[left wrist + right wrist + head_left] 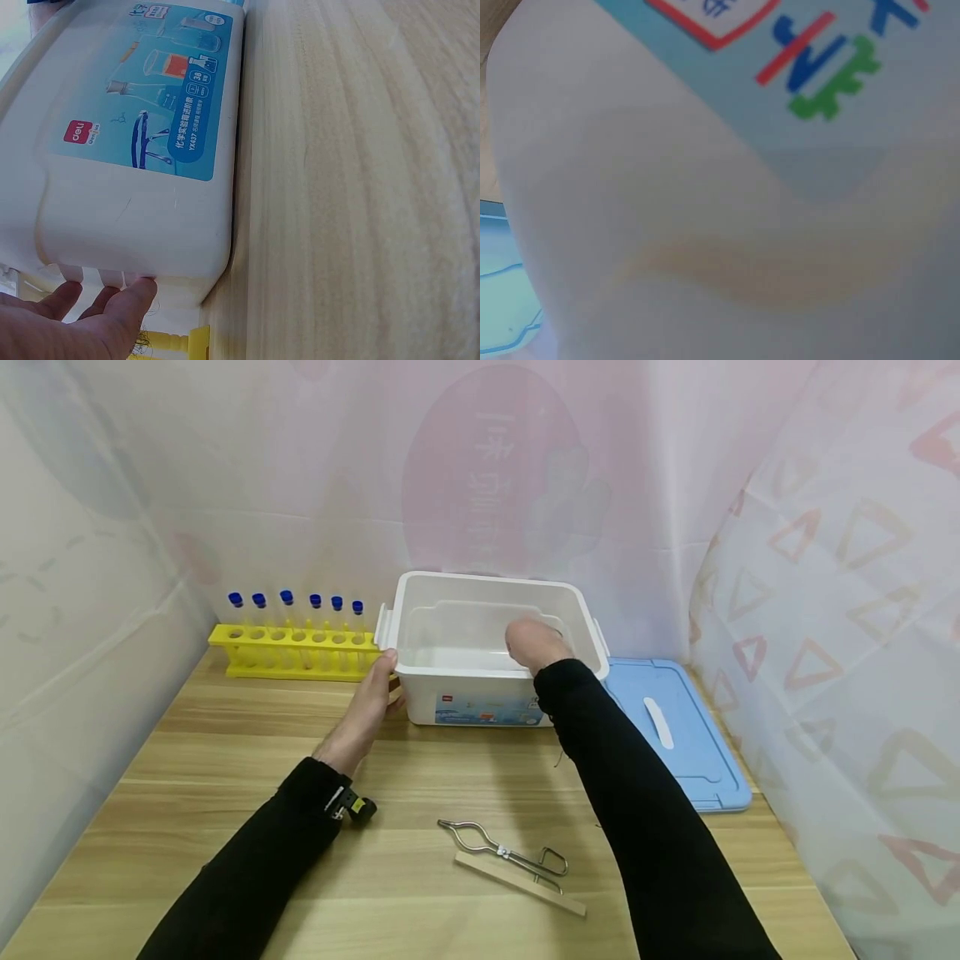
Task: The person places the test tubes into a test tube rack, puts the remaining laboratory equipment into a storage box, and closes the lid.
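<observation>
A white plastic box [491, 672] without its lid stands at the back middle, a blue printed label [161, 90] on its front. My left hand [371, 689] touches the left end of the box near its front corner. In the left wrist view its fingertips [139, 289] press on that end wall below the rim. Reaching over the front rim, my right hand [536, 643] dips into the right part of the box. Its fingers are hidden, so I cannot tell what it holds. The right wrist view shows only the box's front wall [630, 165] up close.
Left of the box stands a yellow rack [292, 675] with several blue-capped test tubes [287, 602]. A blue lid [690, 768] with a white handle lies at the right. Nearer on the wooden table [225, 793] are metal tongs [502, 852] and a wooden stick [517, 883].
</observation>
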### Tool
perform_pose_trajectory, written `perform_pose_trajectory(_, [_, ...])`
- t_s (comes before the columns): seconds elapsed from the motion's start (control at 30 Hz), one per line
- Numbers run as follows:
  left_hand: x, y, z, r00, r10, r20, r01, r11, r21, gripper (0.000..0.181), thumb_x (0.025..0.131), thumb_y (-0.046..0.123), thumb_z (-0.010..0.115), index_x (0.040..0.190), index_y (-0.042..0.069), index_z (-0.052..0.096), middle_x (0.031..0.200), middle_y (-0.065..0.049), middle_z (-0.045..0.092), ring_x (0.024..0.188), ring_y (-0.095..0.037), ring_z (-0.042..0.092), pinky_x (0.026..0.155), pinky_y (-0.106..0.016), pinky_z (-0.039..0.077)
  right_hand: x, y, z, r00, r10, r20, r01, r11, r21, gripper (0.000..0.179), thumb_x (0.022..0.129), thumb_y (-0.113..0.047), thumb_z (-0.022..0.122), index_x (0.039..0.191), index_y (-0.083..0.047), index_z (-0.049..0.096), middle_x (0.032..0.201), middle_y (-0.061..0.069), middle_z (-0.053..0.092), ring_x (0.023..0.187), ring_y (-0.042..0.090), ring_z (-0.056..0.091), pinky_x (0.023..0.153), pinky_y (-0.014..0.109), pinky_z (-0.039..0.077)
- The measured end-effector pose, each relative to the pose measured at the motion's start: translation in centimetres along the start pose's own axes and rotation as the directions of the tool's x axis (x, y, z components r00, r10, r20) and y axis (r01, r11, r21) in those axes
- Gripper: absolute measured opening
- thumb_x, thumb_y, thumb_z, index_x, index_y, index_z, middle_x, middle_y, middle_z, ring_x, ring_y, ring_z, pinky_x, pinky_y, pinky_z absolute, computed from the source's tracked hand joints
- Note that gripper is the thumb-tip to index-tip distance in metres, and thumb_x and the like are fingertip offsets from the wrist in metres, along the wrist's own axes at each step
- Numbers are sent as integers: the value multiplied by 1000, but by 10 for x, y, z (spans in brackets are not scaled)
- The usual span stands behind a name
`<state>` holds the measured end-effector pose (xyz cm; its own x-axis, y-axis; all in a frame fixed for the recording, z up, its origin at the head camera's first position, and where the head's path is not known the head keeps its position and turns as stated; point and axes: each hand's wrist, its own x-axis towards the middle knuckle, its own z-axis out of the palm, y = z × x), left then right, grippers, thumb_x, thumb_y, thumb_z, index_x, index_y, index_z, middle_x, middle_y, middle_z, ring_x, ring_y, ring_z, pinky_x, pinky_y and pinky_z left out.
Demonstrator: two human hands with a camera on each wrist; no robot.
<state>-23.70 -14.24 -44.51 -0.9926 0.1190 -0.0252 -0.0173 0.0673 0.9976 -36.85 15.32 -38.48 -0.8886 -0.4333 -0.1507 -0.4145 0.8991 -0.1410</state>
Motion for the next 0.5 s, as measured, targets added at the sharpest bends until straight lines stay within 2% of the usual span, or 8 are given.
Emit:
perform_pose_trajectory(0.17, [0, 0, -2, 1000, 4, 2, -4, 1000, -2, 92, 117, 77, 27, 190, 21, 16, 198, -14, 13, 183, -50, 18, 145, -81, 24, -2, -5, -4, 1000, -5, 19, 5, 1000, -10, 58, 122, -11, 54, 71, -24, 30, 73, -5, 15, 69, 16, 21, 72, 38, 32])
perform_pose_trajectory(0.2, [0, 0, -2, 1000, 5, 4, -5, 1000, -2, 93, 117, 77, 27, 190, 21, 16, 198, -15, 13, 183, -50, 18, 145, -81, 24, -8, -14, -10, 999, 13, 37, -12, 1000, -20, 57, 121, -9, 56, 72, -21, 30, 74, -3, 15, 71, 18, 21, 75, 39, 32])
perform_pose_trajectory(0.27, [0, -1, -2, 1000, 6, 4, -6, 1000, -3, 93, 117, 77, 27, 190, 20, 15, 197, -16, 14, 183, -51, 18, 145, -81, 23, -9, -11, -10, 999, -5, 49, 3, 999, 35, 53, 122, -12, 55, 76, -20, 30, 80, -2, 15, 75, 19, 19, 78, 40, 28])
perform_pose_trajectory(0.3, [0, -1, -2, 1000, 6, 3, -6, 1000, -5, 93, 118, 76, 27, 190, 19, 16, 197, -17, 14, 183, -51, 18, 145, -80, 23, -11, -13, -12, 999, -5, 49, 3, 999, 47, 50, 122, -12, 56, 76, -20, 37, 78, -2, 23, 75, 19, 24, 78, 39, 32])
perform_pose_trajectory(0.37, [0, -1, -1, 1000, 6, 2, -6, 1000, -6, 93, 118, 76, 27, 190, 19, 16, 197, -17, 14, 183, -51, 18, 145, -81, 23, -16, -16, -16, 999, -6, 45, 4, 998, 57, 37, 122, -13, 56, 85, -14, 60, 83, 2, 53, 78, 19, 46, 83, 37, 45])
perform_pose_trajectory(0.43, [0, -1, -1, 1000, 5, -1, -5, 1000, -4, 92, 118, 76, 27, 190, 19, 16, 197, -17, 14, 183, -52, 18, 144, -81, 24, -20, -17, -18, 999, -11, 46, 8, 998, 63, 24, 122, -15, 57, 115, -8, 79, 116, 10, 79, 101, 24, 70, 100, 39, 59])
perform_pose_trajectory(0.47, [0, -1, -1, 1000, 4, -4, -4, 1000, -1, 92, 118, 76, 27, 190, 20, 17, 197, -16, 14, 183, -52, 19, 144, -81, 24, -22, -18, -20, 999, -15, 44, 12, 998, 65, 27, 123, -17, 58, 134, -7, 80, 138, 12, 81, 119, 27, 75, 112, 43, 62])
perform_pose_trajectory(0.5, [0, -1, 0, 1000, 6, -4, -6, 1000, 2, 92, 118, 76, 27, 190, 20, 16, 198, -15, 14, 183, -52, 19, 144, -81, 25, -30, -29, -28, 998, 3, 58, -6, 999, 52, 34, 122, -14, 60, 151, -3, 74, 159, 18, 74, 139, 34, 73, 125, 50, 58])
